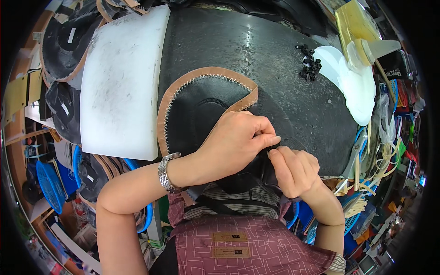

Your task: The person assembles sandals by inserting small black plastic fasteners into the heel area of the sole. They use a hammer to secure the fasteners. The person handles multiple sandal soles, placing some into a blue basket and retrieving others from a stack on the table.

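A black leather shoe upper with a brown rim and pale zigzag stitching lies in front of me, curved around toward my lap. My left hand, with a metal watch on its wrist, rests over the upper, thumb and forefinger pinched together at its dark edge. Close by on the right, my right hand is closed on the same black leather, its fingertips nearly touching those of the left. Whatever small part lies between the fingertips is hidden. The near end of the upper hangs over the bench edge.
The dark bench top carries a white slab at left. Small black bow-like pieces sit beside a white sheet-like patch and a yellowish container. More uppers are stacked far left; blue baskets stand below.
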